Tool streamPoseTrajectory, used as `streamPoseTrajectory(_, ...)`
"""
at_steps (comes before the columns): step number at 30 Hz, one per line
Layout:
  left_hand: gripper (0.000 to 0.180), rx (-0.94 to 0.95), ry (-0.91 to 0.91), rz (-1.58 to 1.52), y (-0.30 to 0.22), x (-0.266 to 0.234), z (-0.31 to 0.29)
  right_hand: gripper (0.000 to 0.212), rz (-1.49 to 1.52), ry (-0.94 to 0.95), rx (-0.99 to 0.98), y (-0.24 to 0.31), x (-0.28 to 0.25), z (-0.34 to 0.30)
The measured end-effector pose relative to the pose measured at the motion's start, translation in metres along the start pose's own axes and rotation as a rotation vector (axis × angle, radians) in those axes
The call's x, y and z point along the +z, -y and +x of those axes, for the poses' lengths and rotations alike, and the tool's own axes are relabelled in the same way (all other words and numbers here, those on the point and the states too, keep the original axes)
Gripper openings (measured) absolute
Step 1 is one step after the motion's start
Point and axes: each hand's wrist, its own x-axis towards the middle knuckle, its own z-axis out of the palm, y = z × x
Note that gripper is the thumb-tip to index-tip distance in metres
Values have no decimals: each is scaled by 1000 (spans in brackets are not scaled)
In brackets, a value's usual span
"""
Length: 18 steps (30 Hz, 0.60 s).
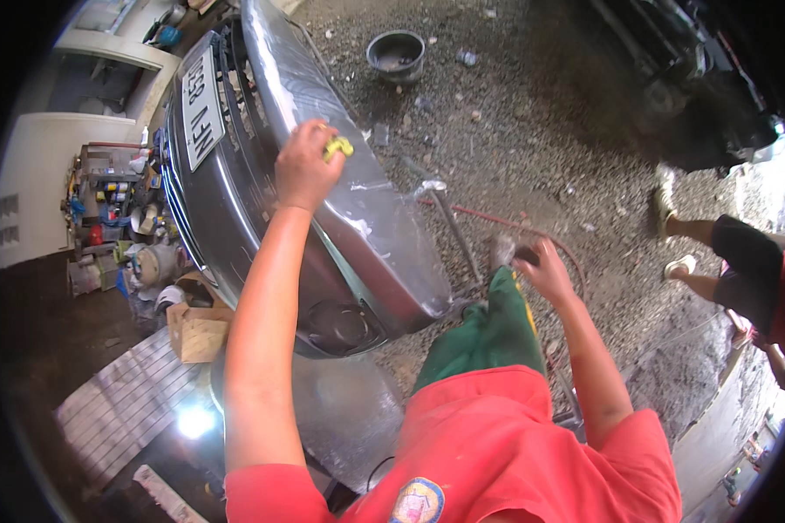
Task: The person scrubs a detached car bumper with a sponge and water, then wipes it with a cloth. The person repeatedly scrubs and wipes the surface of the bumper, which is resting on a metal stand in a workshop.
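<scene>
A grey car bumper [262, 187] stands on end in front of me, with a licence plate on its left face and wet, whitish smears on its right side. My left hand [303, 166] presses a small yellow pad [338, 146] against the bumper's upper edge, fingers closed on it. My right hand [545, 268] rests on my knee, over green trousers [488, 336], fingers curled; I cannot make out anything in it. My red shirt fills the bottom of the view.
A dark bowl [396, 54] sits on the gravel beyond the bumper. Another person [733, 261] stands at the right. Cluttered shelves [113, 205] and a cardboard box [199, 333] lie to the left. A red hose [497, 220] and a metal bar cross the ground.
</scene>
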Motion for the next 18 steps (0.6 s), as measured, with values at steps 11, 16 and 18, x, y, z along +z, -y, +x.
streamPoseTrajectory(11,7,365,274,-152,-106,32,-121,55,-236,-94,595,-157,-66,-263)
streamPoseTrajectory(16,9,74,130,-297,-139,13,-170,60,-294,-15,711,-169,-65,-297)
streamPoseTrajectory(18,12,-95,38,-286,-158,8,-172,61,-296,10,694,-208,-75,-294)
